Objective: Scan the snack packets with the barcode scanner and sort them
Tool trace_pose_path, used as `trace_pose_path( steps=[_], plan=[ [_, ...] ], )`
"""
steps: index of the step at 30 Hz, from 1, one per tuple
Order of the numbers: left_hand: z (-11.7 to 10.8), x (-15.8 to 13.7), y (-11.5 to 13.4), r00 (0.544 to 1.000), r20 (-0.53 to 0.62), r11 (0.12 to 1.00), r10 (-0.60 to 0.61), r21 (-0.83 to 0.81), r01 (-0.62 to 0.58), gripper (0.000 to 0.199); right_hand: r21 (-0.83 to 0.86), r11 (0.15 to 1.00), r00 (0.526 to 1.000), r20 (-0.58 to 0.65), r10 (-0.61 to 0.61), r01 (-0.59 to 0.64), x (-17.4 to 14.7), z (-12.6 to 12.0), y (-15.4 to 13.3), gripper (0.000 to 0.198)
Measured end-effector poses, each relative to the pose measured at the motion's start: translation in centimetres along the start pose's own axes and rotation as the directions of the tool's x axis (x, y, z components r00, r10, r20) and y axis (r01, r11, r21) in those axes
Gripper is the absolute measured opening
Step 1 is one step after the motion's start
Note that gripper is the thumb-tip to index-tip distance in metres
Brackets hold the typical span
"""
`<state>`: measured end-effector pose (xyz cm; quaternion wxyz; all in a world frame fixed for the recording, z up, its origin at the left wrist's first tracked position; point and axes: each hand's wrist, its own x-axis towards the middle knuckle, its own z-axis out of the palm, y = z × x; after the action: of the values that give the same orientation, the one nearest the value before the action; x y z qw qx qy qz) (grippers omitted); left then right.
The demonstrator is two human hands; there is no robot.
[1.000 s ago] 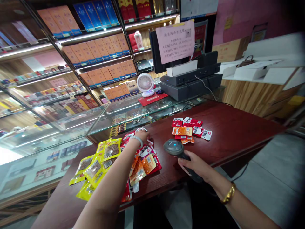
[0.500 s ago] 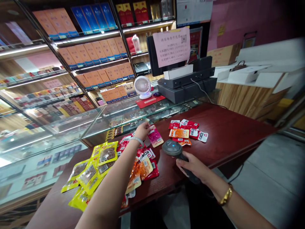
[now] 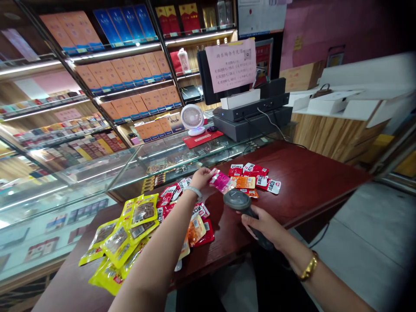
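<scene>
A dark red wooden counter [image 3: 308,173] runs beside a glass display case [image 3: 156,160], with a black cash register [image 3: 256,117] and a small white desk fan [image 3: 192,119] behind. On the counter a heap of yellow, red and orange snack packets [image 3: 143,225] lies at the left, and a smaller group of red and orange packets [image 3: 256,177] lies further right. The right hand [image 3: 263,225] is wrapped around the grip of a black handheld barcode scanner [image 3: 237,200], its head turned upward. The left hand [image 3: 202,177] pinches a pink snack packet [image 3: 221,181] at its near edge, holding it in the air just above the scanner head. The packet looks light, thin and floppy, with slick film; a pinch on a sealed edge suits it best.
</scene>
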<state>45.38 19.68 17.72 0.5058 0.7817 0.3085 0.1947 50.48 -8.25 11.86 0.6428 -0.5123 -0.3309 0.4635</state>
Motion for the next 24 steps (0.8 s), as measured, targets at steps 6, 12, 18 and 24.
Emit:
trace_pose_path(
  steps=[6,12,18,24],
  plan=[
    [-1.3,-1.0,1.0,0.978,0.202,0.979,0.052,0.181,-0.089,0.034,0.001,1.000,1.000,0.023,0.008,-0.008,-0.1,0.2,0.0,0.046],
    [-8.0,-3.4,-0.1,0.912,0.377,0.352,-0.163,0.886,-0.303,0.050,0.024,0.999,0.998,0.054,0.030,-0.031,-0.2,0.3,0.3,0.051],
    [-9.4,-4.3,-1.6,0.893,0.389,0.264,-0.225,0.907,-0.328,0.048,-0.017,0.999,0.998,0.055,0.033,-0.032,-0.1,0.2,0.8,0.046],
    [-9.3,-3.6,-1.8,0.888,0.437,0.514,-0.144,0.800,-0.310,0.019,-0.029,0.999,0.999,0.033,0.039,-0.039,-0.4,0.3,0.7,0.049]
  ],
)
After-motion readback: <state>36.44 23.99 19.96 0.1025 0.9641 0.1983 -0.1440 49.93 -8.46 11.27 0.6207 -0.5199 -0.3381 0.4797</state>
